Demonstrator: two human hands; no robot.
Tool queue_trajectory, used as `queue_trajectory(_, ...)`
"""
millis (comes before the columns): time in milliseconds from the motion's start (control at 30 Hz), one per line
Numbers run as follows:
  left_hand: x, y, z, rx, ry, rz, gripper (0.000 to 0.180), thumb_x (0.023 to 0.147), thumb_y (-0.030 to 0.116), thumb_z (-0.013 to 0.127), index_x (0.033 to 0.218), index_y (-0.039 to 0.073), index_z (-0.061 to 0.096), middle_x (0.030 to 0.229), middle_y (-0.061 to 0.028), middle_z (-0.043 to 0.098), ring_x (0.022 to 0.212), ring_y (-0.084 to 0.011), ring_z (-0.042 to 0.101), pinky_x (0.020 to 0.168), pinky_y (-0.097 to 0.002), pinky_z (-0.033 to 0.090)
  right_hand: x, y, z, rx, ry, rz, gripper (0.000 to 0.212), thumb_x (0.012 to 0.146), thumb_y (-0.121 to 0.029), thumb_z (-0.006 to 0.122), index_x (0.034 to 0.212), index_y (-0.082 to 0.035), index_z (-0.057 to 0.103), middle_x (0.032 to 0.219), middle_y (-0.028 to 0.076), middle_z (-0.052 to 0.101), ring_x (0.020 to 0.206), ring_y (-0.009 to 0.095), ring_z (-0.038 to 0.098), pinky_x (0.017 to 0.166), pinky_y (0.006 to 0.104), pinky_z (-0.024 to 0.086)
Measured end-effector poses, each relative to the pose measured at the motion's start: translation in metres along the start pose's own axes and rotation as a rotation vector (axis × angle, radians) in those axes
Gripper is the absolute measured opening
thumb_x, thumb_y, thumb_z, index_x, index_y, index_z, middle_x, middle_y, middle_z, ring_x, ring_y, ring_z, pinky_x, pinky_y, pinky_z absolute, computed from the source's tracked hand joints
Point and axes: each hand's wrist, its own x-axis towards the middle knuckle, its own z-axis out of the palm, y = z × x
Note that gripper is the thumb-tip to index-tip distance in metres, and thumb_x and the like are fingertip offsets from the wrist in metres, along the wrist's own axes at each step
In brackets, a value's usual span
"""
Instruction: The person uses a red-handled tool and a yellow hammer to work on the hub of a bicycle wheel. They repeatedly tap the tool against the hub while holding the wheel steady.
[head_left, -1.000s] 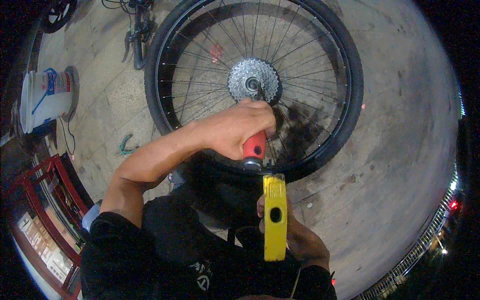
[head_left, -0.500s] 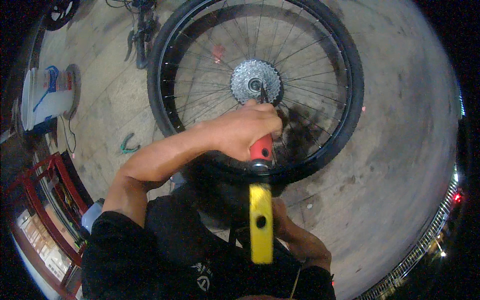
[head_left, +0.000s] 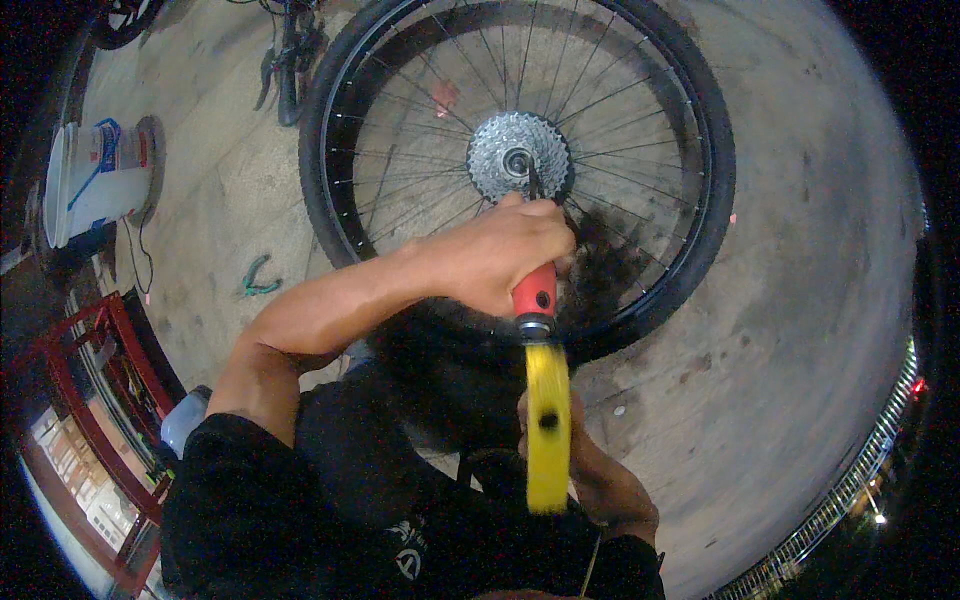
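Observation:
My left hand (head_left: 505, 250) is closed around the red handle (head_left: 535, 290) of a screwdriver-like tool. Its dark shaft (head_left: 532, 180) reaches the centre of a silver cassette (head_left: 500, 150) on a bicycle wheel (head_left: 715, 180). A yellow bar-shaped tool (head_left: 547, 470) with a dark hole, smeared by motion, is right at the butt end of the red handle. Behind it, my right hand (head_left: 580, 412) shows only in part and appears wrapped around this bar; most of its fingers are hidden. The exact contact of shaft and cassette is too small to make out.
A white bucket (head_left: 85, 190) stands at the left, near green-handled pliers (head_left: 260, 278) on the concrete floor. Bicycle handlebar parts (head_left: 288, 75) lie at the upper left. A dark red metal frame (head_left: 80, 400) fills the lower left.
The yellow bar has moved slightly right and up to the end of the red handle, narrowing the gap between them. My left hand keeps its hold, and the shaft stays at the cassette's centre.

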Motion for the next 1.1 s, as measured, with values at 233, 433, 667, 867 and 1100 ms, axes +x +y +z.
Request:
queue_trajectory(233,0.006,0.005,-0.001,0.010,0.053,0.010,0.037,0.068,0.021,0.073,0.098,0.008,0.056,0.093,-0.0100,0.058,0.097,-0.0325,0.054,0.075,-0.0447,0.039,-0.002,0.006,-0.003,0.078,0.004,0.008,0.035,0.082,-0.031,0.069,0.102,-0.004,0.060,0.081,0.014,0.064,0.067,0.028,0.063,0.057,0.0383,0.052)
queue_trajectory(433,0.005,0.006,0.005,0.016,0.074,-0.018,0.038,0.067,0.019,0.073,0.099,0.009,0.057,0.096,-0.0105,0.058,0.100,-0.0331,0.053,0.077,-0.0458,0.038,-0.008,0.018,-0.008,0.204,-0.023,0.046,0.033,0.089,-0.034,0.064,0.097,-0.002,0.061,0.077,0.013,0.062,0.061,0.024,0.061,0.052,0.0345,0.052)
queue_trajectory(667,0.005,0.004,0.009,0.025,0.111,-0.001,0.041,0.068,0.019,0.073,0.103,0.008,0.056,0.097,-0.0104,0.058,0.100,-0.0324,0.053,0.077,-0.0443,0.038,-0.011,0.015,-0.012,0.917,0.117,0.014,0.032,0.080,-0.021,0.075,0.103,-0.006,0.061,0.077,0.010,0.061,0.061,0.022,0.058,0.052,0.0311,0.048)
queue_trajectory(867,0.008,0.003,0.013,0.038,0.137,0.010,0.043,0.069,0.024,0.073,0.104,0.007,0.054,0.098,-0.0114,0.057,0.098,-0.0337,0.053,0.077,-0.0448,0.038,0.000,-0.006,-0.016,0.573,0.090,-0.062,0.041,0.070,-0.014,0.081,0.103,-0.008,0.059,0.080,0.009,0.061,0.064,0.020,0.058,0.055,0.0293,0.046)
queue_trajectory(1100,0.013,0.007,0.015,0.079,0.103,-0.040,0.050,0.066,0.032,0.076,0.103,0.005,0.055,0.097,-0.0141,0.055,0.094,-0.0364,0.052,0.078,-0.0464,0.039,-0.002,-0.012,-0.017,0.703,0.114,0.020,0.045,0.065,-0.010,0.084,0.102,-0.009,0.057,0.081,0.008,0.060,0.065,0.019,0.056,0.057,0.0275,0.044)
